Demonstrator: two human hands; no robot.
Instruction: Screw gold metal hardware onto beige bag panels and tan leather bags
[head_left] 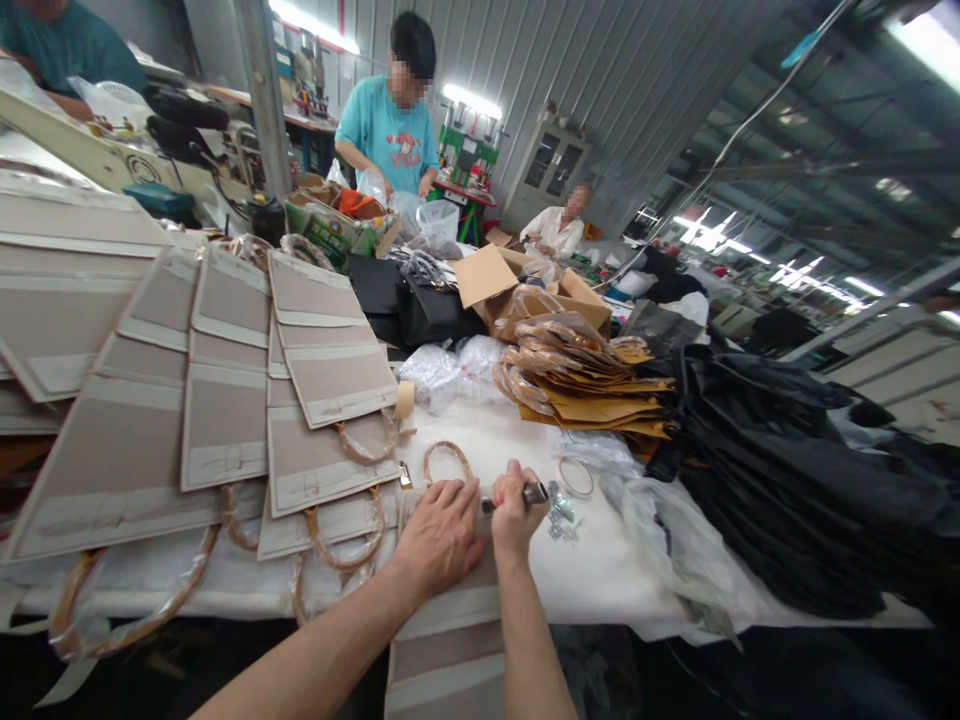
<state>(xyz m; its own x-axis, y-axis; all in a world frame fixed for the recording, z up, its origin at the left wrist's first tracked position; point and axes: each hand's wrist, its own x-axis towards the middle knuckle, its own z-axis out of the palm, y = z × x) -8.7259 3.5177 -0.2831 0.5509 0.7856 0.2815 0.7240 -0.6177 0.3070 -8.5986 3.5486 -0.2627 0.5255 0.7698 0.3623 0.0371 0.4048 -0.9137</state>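
My left hand [444, 530] lies flat, fingers stretched out, on a grey-beige bag panel [446, 655] that hangs over the table's front edge. Just beyond its fingertips a brown, plastic-wrapped loop handle [448, 448] sticks out from the panel. My right hand [513, 508] is closed in a fist round a short metal tool [535, 493], whose exact kind I cannot make out. One end of it points towards my left hand, close to the panel. Small metal plates [561, 510] lie loose on the white table [592, 575], right of my right hand, near a thin ring [576, 477].
Overlapping grey-beige panels with handles [225, 410] cover the left side. A roll of tape [405, 400] stands behind. Mustard bag pieces [592, 385], black material [780, 480] and clear plastic [675, 540] lie to the right. A person in a turquoise shirt [394, 140] works across the table.
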